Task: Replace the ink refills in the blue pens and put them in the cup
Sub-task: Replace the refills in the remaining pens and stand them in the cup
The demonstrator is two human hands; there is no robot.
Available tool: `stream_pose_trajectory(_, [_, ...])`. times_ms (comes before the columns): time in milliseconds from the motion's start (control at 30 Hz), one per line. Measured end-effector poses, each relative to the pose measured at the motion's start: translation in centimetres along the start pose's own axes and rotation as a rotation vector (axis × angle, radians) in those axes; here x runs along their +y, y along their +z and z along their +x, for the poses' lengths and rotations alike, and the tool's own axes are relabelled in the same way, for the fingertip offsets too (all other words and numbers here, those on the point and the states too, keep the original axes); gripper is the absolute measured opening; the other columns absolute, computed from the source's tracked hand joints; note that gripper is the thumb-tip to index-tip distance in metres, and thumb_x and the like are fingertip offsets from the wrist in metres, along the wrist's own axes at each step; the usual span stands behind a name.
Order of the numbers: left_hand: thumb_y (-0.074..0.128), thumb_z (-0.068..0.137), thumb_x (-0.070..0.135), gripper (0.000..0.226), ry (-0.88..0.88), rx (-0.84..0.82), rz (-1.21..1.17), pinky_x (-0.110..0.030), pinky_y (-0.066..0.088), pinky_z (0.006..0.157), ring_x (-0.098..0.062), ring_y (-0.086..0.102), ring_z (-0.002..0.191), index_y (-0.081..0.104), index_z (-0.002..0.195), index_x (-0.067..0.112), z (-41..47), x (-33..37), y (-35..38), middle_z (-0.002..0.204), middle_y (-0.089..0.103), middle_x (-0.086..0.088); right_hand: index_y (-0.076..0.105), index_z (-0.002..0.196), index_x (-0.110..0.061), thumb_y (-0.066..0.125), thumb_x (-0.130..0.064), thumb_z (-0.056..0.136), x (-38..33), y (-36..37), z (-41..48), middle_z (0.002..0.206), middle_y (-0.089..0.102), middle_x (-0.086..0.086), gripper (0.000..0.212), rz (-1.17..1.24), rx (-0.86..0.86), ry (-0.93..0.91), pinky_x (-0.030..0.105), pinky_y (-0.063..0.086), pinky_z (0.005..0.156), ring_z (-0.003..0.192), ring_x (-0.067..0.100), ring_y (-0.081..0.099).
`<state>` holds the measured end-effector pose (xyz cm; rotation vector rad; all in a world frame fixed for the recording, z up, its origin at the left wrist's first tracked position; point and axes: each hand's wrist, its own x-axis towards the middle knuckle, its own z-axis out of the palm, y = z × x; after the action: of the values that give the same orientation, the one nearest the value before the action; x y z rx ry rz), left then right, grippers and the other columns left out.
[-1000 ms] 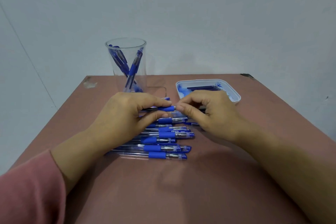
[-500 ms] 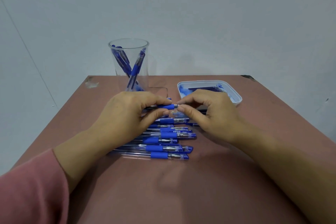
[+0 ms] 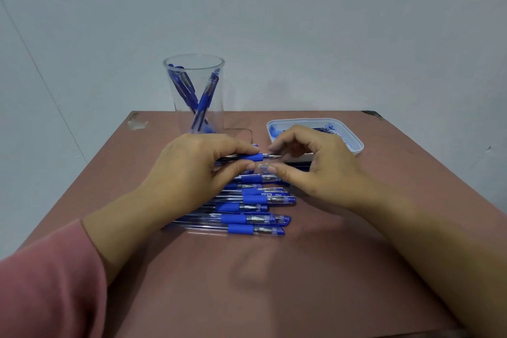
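In the head view, the left hand (image 3: 192,173) grips one blue pen (image 3: 251,157) just over the row of pens (image 3: 247,219), on the near side of the cup (image 3: 178,115). The right hand (image 3: 315,173) curls by the pen's tip; I cannot tell if it pinches anything. It is best to hold the pen steady and twist gently. One pen maybe reads "KREOTA".

Cup (image 3: 194,96) clear glossy plastic — table (image 3: 274,282) matt.
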<state>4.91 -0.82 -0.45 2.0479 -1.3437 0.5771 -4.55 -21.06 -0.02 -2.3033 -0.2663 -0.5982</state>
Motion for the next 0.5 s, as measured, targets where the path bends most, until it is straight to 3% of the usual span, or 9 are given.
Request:
stream_pose_trajectory(100, [0.051, 0.086, 0.054, 0.039, 0.013, 0.001, 0.0, -0.028, 0.057, 0.068, 0.003, 0.062, 0.082, 0.071, 0.11, 0.032, 0.04, 0.03, -0.04, 0.091, 0.062, 0.027, 0.064, 0.097, -0.039, 0.062, -0.05, 0.082, -0.11, 0.09, 0.02, 0.089, 0.068, -0.01, 0.018, 0.046, -0.013, 0.042, 0.024, 0.053, 0.075, 0.083, 0.01, 0.064])
stream_pose_trajectory(200, [0.05, 0.085, 0.056, 0.04, 0.016, -0.003, 0.008, -0.026, 0.056, 0.067, 0.004, 0.061, 0.08, 0.071, 0.11, 0.033, 0.03, 0.04, -0.02, 0.091, 0.064, 0.026, 0.068, 0.086, -0.034, 0.055, -0.052, 0.086, 0.08, 0.28, 0.22, 0.078, 0.069, -0.005, 0.022, -0.033, -0.014, 0.03, 0.041, 0.051, 0.069, 0.073, 0.016, 0.064])
stream_pose_trajectory(267, [0.053, 0.084, 0.055, 0.038, 0.012, -0.004, 0.012, -0.026, 0.056, 0.066, 0.003, 0.062, 0.079, 0.072, 0.109, 0.033, 0.01, 0.01, 0.05, 0.092, 0.069, 0.021, 0.068, 0.088, -0.036, 0.066, -0.042, 0.084, 0.1, 0.23, 0.28, 0.08, 0.069, -0.01, 0.008, -0.067, -0.015, -0.002, 0.036, 0.053, 0.071, 0.076, 0.012, 0.065])
stream_pose_trajectory(333, [0.058, 0.083, 0.053, 0.035, 0.004, -0.001, 0.002, -0.026, 0.056, 0.067, 0.002, 0.062, 0.08, 0.072, 0.109, 0.033, -0.01, 0.0, 0.07, 0.092, 0.069, 0.02, 0.064, 0.092, -0.041, 0.073, -0.039, 0.078, -0.07, -0.07, 0.16, 0.086, 0.07, -0.01, 0.016, -0.04, -0.005, -0.01, 0.028, 0.054, 0.074, 0.078, 0.01, 0.065])
stream_pose_trajectory(433, [0.059, 0.085, 0.052, 0.034, 0.007, 0.003, -0.002, -0.023, 0.056, 0.069, 0.003, 0.062, 0.081, 0.071, 0.11, 0.032, 0.03, 0.03, 0.03, 0.092, 0.066, 0.023, 0.064, 0.097, -0.043, 0.062, -0.05, 0.08, -0.37, -0.29, 0.05, 0.088, 0.071, -0.009, 0.018, 0.01, -0.007, 0.02, 0.021, 0.053, 0.073, 0.08, 0.009, 0.065])
stream_pose_trajectory(500, [0.06, 0.087, 0.053, 0.033, 0.005, -0.003, -0.004, -0.02, 0.054, 0.068, 0.003, 0.061, 0.08, 0.071, 0.11, 0.032, 0.04, 0.12, 0.02, 0.091, 0.064, 0.026, 0.069, 0.093, -0.036, 0.053, -0.052, 0.086, -0.16, -0.1, 0.12, 0.083, 0.071, -0.011, 0.023, -0.048, -0.016, 0.01, 0.029, 0.053, 0.069, 0.078, 0.011, 0.066])
